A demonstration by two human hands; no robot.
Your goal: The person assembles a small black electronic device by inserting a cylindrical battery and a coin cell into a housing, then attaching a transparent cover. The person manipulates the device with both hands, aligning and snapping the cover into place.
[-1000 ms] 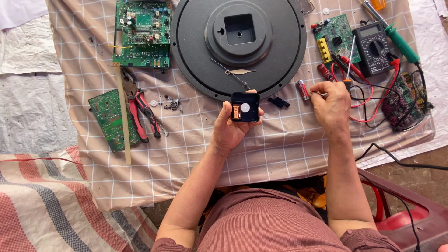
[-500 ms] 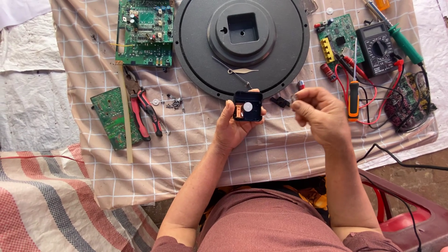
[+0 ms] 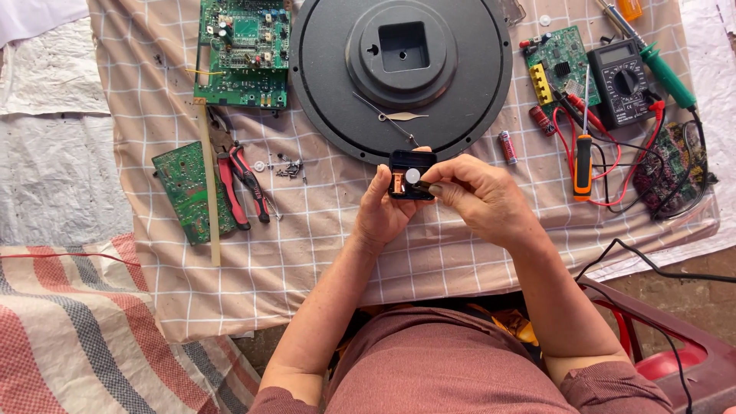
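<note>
My left hand (image 3: 381,213) holds a small black clock movement (image 3: 411,163) with a white round centre and a copper coil showing, just above the checked cloth (image 3: 230,268). My right hand (image 3: 484,198) has its thumb and forefinger pinched on a small dark part (image 3: 424,186), pressed against the right side of the movement. Just beyond both hands lies the round black back of a wall clock (image 3: 337,100) with a square hole in its middle and loose metal clock hands (image 3: 392,117) resting on it.
A red battery (image 3: 507,146), an orange-handled screwdriver (image 3: 583,165), a multimeter (image 3: 625,80) with red leads and a green board (image 3: 560,61) lie right. Red pliers (image 3: 241,184), screws (image 3: 290,167) and two green boards (image 3: 244,50) (image 3: 184,188) lie left. A red plastic seat (image 3: 675,360) is at lower right.
My right hand moved left from the batteries beside the screwdriver to the clock movement, with something small pinched in its fingers. My left hand kept the movement in much the same place.
</note>
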